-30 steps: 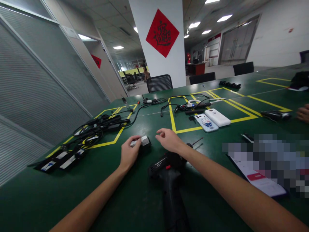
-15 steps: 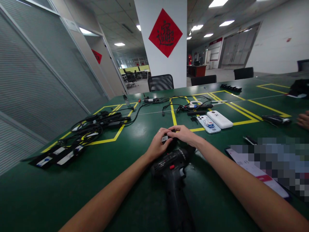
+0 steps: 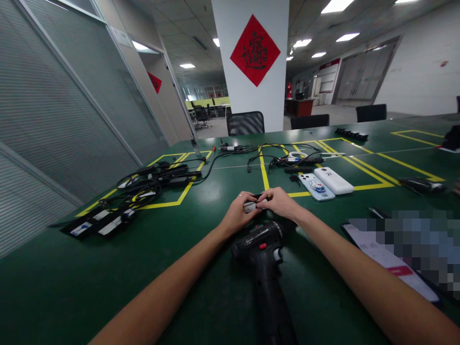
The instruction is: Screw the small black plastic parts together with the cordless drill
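Left hand [image 3: 238, 212] and right hand [image 3: 281, 202] grasp the block [image 3: 250, 207] at frame centre, a two-handed step I judge needs steadiness next.

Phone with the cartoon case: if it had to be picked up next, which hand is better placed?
Probably the right hand: it is nearer the phone, which lies beyond it to the right, while the left hand would have to reach past it. Both hands are at the small block, though.

Open-plan office: striped glass partition [image 3: 68, 91] at left, mesh-backed chair [image 3: 246, 123] at long green desk [image 3: 82, 282], ceiling panel lights [image 3: 337, 5], yellow-screened workstations [image 3: 221, 101] and swivel chair [image 3: 200, 113] further back.
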A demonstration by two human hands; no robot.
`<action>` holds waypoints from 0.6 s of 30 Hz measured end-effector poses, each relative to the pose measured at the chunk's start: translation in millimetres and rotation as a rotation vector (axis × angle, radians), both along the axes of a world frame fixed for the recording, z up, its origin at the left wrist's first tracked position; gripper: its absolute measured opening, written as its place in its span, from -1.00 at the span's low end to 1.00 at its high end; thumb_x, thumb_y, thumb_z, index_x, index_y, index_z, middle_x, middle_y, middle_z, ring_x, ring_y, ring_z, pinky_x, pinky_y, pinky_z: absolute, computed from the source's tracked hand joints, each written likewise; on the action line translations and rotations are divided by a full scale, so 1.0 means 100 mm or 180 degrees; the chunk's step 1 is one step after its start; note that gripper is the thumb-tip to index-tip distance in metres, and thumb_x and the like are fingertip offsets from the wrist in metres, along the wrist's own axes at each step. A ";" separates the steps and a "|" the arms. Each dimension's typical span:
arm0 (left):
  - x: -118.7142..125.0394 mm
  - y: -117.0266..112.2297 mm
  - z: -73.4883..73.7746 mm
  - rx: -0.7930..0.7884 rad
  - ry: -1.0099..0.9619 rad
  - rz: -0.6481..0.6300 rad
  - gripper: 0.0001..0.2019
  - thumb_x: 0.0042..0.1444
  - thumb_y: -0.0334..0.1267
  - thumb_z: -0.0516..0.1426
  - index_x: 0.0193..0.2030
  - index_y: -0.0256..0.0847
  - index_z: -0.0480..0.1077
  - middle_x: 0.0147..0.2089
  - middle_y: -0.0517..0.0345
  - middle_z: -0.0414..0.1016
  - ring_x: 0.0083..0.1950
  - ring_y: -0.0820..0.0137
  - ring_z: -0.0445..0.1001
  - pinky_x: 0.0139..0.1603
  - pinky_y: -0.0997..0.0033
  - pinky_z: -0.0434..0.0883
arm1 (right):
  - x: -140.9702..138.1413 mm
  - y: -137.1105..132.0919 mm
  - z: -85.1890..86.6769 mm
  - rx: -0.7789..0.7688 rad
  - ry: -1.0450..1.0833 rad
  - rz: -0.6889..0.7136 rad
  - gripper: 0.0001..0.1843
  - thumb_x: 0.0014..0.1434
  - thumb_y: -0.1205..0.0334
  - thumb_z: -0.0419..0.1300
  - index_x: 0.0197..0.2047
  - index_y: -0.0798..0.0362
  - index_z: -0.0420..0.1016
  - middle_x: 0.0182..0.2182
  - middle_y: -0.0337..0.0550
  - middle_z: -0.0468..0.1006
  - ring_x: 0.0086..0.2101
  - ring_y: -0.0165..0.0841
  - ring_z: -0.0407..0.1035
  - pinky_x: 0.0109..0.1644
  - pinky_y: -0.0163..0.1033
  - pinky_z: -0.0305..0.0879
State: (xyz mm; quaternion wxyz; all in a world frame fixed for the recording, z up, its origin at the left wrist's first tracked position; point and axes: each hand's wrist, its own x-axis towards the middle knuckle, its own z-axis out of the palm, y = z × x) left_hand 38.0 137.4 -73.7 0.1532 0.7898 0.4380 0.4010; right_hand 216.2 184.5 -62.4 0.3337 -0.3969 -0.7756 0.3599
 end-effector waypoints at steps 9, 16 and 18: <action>-0.05 0.06 -0.02 -0.0025 -0.0008 -0.0097 -0.72 0.00 -0.21 0.21 -0.12 -0.18 0.38 -0.08 0.02 0.38 -0.06 0.27 0.37 -0.01 0.21 0.35 | 0.00 -0.05 0.03 0.0115 0.0189 0.0057 -0.82 -0.07 0.27 0.27 -0.35 0.11 0.62 -0.26 -0.08 0.58 -0.20 -0.28 0.43 -0.10 -0.25 0.27; -0.07 0.07 -0.01 -0.0103 0.0068 -0.0200 -0.67 -0.02 -0.19 0.23 -0.08 -0.16 0.39 -0.06 0.01 0.36 -0.04 0.25 0.37 0.03 0.19 0.33 | 0.01 -0.09 0.07 0.0355 0.0184 0.0119 -0.84 -0.03 0.28 0.26 -0.33 0.06 0.62 -0.17 -0.07 0.55 -0.11 -0.27 0.40 0.00 -0.19 0.23; -0.07 0.06 0.01 -0.0136 0.0081 -0.0230 -0.68 0.00 -0.19 0.22 -0.08 -0.15 0.40 -0.05 0.02 0.36 -0.03 0.26 0.37 0.03 0.20 0.33 | 0.00 -0.10 0.09 0.0407 0.0168 0.0142 -0.85 -0.02 0.28 0.25 -0.33 0.05 0.62 -0.15 -0.07 0.55 -0.10 -0.28 0.40 0.02 -0.20 0.23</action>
